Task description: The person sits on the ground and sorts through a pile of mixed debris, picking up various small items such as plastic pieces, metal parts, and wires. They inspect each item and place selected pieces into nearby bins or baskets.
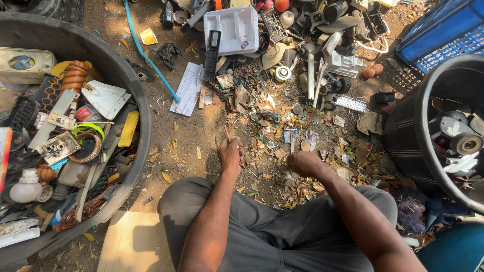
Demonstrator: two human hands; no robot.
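Sitting on the dirt ground (191, 131), the person holds a thin brown stick (227, 134) upright in the left hand (231, 153), fingers closed around its lower end. The right hand (305, 163) hangs curled into a loose fist just above the litter of plastic scraps (282, 126); whether it holds anything I cannot tell. A large black tub (143, 116) of scrap rims the left side, another black tub (403, 131) the right, leaving a narrow bare strip between the knees and the pile.
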